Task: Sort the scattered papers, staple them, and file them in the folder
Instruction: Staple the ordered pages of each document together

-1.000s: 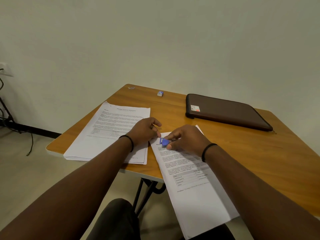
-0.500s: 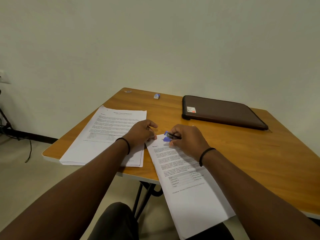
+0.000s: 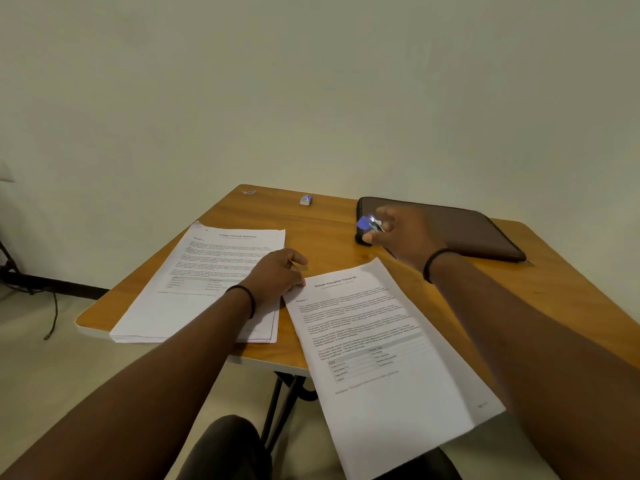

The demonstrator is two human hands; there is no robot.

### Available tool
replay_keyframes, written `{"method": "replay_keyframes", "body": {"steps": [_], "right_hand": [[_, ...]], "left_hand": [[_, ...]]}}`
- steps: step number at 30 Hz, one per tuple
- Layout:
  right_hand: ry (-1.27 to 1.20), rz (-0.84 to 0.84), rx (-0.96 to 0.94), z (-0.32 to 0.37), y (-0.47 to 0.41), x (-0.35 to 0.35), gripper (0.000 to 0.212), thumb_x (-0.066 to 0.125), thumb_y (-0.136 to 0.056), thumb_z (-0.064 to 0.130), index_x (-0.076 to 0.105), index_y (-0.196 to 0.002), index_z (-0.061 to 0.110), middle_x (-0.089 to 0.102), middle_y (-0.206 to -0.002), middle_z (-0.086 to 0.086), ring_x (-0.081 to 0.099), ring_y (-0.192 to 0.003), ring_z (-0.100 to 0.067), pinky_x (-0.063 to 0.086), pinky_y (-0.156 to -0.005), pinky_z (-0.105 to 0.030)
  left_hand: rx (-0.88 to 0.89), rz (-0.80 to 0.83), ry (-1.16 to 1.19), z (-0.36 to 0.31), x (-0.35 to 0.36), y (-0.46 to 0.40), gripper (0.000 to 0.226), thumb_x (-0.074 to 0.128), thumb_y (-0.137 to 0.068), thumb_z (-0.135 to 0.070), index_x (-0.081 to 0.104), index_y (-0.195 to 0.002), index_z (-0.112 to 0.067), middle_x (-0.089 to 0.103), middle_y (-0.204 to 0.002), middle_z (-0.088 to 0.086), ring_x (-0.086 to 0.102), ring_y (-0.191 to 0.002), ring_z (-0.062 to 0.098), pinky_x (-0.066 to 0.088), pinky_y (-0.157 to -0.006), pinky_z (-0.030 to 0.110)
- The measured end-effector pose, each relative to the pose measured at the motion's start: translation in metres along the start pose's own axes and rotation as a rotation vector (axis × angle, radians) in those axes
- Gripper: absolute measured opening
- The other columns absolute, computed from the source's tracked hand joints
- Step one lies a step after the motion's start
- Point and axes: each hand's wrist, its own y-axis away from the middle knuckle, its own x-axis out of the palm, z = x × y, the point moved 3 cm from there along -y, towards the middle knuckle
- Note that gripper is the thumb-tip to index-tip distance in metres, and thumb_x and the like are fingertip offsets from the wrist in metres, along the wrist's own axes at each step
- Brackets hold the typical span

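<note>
Stapler (image 3: 367,224) sits in my right hand (image 3: 403,233), small and blue with a metal part showing, pinched between my thumb and curled fingers and held up in the air in front of the near left corner of the folder (image 3: 460,230). The hand is blurred, so I cannot tell the exact grip. The folder is dark brown, closed, and lies flat toward the far right of the table (image 3: 485,289). My left hand (image 3: 278,275) rests on the table with its fingers loosely curled, its fingertips touching the top left corner of the transcript (image 3: 377,344), a white set of sheets headed "Sample Education Transcript" that lies tilted, its lower part hanging over the near edge of the table above my lap. My left forearm crosses the stack (image 3: 194,292), a thicker pile of printed papers lying just left of the transcript, its corner reaching the table's near edge. Near the far edge lies a box (image 3: 306,200), small, white and blue, and beyond it at the far corner a tiny object too small to make out. Each of my wrists wears a black band.
</note>
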Motion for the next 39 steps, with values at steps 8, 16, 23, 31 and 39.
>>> {"method": "replay_keyframes", "body": {"steps": [8,16,23,31,39], "right_hand": [[0.066,0.049,0.087,-0.022,0.014,0.006,0.025,0.073,-0.088,0.022,0.068,-0.102,0.002,0.070,-0.097,-0.017,0.066,-0.079,-0.025,0.056,-0.071,-0.040],[-0.286,0.115,0.257,-0.027,0.027,0.000,0.025,0.057,-0.099,0.024,0.069,-0.107,0.004,0.071,-0.097,-0.013,0.057,-0.074,-0.015,0.046,-0.066,-0.029],[-0.005,0.083,-0.036,-0.042,0.037,0.017,0.029,0.074,-0.088,0.023,0.073,-0.116,0.027,0.072,-0.115,0.009,0.063,-0.103,-0.006,0.051,-0.095,-0.027],[-0.244,0.122,0.293,-0.062,0.040,0.029,0.020,0.063,-0.094,0.019,0.066,-0.098,0.000,0.074,-0.088,-0.009,0.061,-0.058,-0.013,0.047,-0.050,-0.022],[-0.017,0.139,0.171,-0.069,0.047,0.032,0.019,0.064,-0.092,0.035,0.058,-0.094,0.017,0.064,-0.089,0.001,0.057,-0.080,-0.021,0.046,-0.068,-0.035]], "left_hand": [[0.044,-0.011,-0.143,-0.001,-0.002,-0.004,0.026,0.064,-0.086,-0.003,0.065,-0.107,-0.019,0.065,-0.093,0.006,0.063,-0.088,0.020,0.049,-0.071,0.027],[0.084,-0.023,-0.252,-0.005,0.003,-0.005,0.023,0.065,-0.087,-0.009,0.065,-0.106,-0.023,0.064,-0.097,0.003,0.060,-0.088,0.017,0.047,-0.072,0.026],[0.085,-0.036,-0.309,0.001,0.005,-0.008,0.021,0.064,-0.089,-0.011,0.064,-0.106,-0.023,0.064,-0.099,0.003,0.061,-0.091,0.019,0.049,-0.073,0.024],[0.115,-0.026,-0.380,-0.004,0.010,-0.015,0.021,0.063,-0.090,-0.015,0.064,-0.108,-0.025,0.061,-0.096,-0.004,0.058,-0.086,0.012,0.043,-0.063,0.018],[0.144,-0.074,-0.533,-0.006,0.018,-0.017,0.023,0.068,-0.088,-0.029,0.064,-0.110,-0.025,0.063,-0.092,-0.007,0.059,-0.083,0.011,0.051,-0.076,0.029]]}}
